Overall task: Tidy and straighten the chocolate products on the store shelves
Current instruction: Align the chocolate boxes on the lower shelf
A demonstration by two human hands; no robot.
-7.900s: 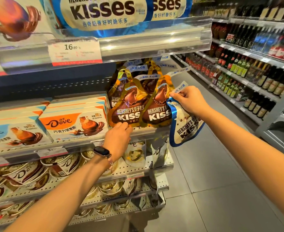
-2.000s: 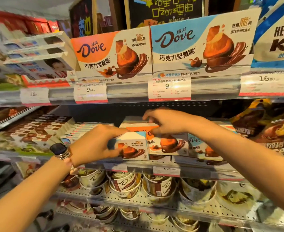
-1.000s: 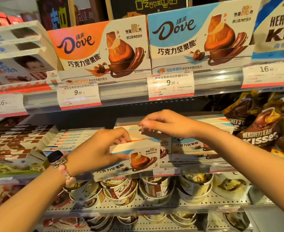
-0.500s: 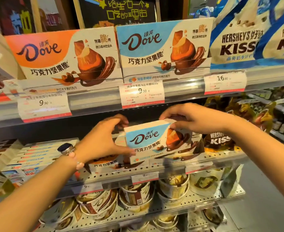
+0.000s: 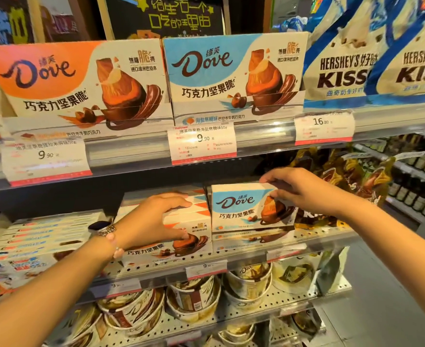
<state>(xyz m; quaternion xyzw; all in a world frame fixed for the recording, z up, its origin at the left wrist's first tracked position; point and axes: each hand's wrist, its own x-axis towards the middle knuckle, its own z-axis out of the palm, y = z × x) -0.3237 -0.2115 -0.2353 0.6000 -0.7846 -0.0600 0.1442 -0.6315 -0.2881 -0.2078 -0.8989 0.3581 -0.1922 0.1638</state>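
Observation:
A blue-and-white Dove chocolate box [image 5: 241, 209] stands upright at the front of the middle shelf [image 5: 256, 251]. My right hand [image 5: 296, 189] pinches its upper right corner, fingers on the top edge and thumb on the face. To its left lies a stack of orange Dove boxes [image 5: 188, 236]. My left hand [image 5: 151, 219], with a watch on the wrist, grips the front box of that stack, fingers curled over the top and thumb on the front. Gold Hershey's Kisses bags [image 5: 356, 176] hang to the right of the blue box.
The upper shelf holds large orange Dove [image 5: 76, 81] and blue Dove [image 5: 234, 73] display boxes and white-blue Hershey's Kisses bags [image 5: 371, 58], with price tags [image 5: 202, 142] on its rail. Flat boxes [image 5: 43, 236] fill the middle shelf's left. Dove cups [image 5: 193, 299] sit below. An aisle runs right.
The blue Dove box has moved right and down and now stands on the shelf beside the orange stack. My left hand left it and took hold of the orange box.

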